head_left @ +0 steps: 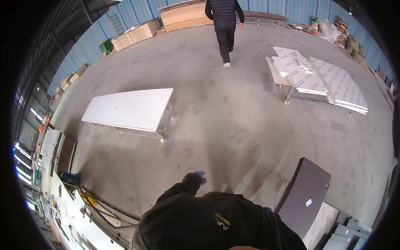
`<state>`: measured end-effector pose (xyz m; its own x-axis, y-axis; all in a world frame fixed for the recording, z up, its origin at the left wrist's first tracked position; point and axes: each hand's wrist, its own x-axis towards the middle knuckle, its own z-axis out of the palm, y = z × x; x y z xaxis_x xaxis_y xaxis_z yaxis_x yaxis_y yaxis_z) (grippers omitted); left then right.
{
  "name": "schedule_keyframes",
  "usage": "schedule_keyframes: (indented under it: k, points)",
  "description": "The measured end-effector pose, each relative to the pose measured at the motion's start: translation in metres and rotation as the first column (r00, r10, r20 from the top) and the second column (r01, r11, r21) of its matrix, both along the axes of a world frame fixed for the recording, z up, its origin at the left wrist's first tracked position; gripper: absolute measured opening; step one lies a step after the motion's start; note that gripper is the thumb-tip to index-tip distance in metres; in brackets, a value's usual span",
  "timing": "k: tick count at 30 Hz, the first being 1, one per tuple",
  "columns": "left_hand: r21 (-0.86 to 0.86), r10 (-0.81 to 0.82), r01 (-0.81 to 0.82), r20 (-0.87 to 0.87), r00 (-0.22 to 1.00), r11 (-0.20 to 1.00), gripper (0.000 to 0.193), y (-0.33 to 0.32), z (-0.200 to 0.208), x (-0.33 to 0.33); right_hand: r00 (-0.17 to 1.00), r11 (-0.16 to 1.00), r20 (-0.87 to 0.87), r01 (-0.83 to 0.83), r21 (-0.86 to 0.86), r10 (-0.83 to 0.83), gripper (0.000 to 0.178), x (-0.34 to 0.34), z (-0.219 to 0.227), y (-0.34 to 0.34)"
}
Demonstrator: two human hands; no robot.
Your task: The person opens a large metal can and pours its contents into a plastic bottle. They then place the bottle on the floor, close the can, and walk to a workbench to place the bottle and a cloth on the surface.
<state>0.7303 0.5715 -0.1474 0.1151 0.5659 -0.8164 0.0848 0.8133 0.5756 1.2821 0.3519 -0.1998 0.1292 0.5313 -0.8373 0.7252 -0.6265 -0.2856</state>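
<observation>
My left hand (201,177), in a blue and dark glove, is held out in front of my dark jacket (187,221) over the grey floor. Its fingers are small and blurred, and no object shows in it. On the right, a bluish patch (269,209) shows past my jacket, beside a dark brown panel (303,196) with a small white label. It looks like part of my gloved right hand, but its fingers are hidden. Whether it touches the panel I cannot tell.
A white panel (129,109) lies on a wheeled cart ahead left. Film-covered white boards (339,81) are stacked on another cart at the right. Far ahead, a person (225,27) stands near wood stacks (185,16). A long workbench (79,216) borders my left; grey panels (348,233) lie lower right.
</observation>
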Motion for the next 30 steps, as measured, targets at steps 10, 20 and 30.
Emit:
schedule_keyframes:
  k: [10, 20, 30]
  points:
    - [-0.152, 0.29, -0.297, -0.07, 0.954, 0.942, 0.042, -0.015, -0.006, -0.012, 0.996, 0.999, -0.092, -0.005, 0.053, 0.01, 0.053, -0.009, 0.033, 0.037]
    - [0.244, -0.354, 0.379, -0.141, 0.925, 0.893, 0.019, 0.045, 0.005, 0.095, 0.996, 0.996, -0.073, 0.048, -0.073, -0.053, 0.058, -0.001, 0.047, 0.023]
    - [-0.228, 0.026, -0.082, -0.238, 0.971, 0.97, 0.034, 0.013, 0.019, 0.08, 0.982, 0.986, -0.078, 0.169, -0.012, -0.17, 0.066, 0.007, 0.033, 0.001]
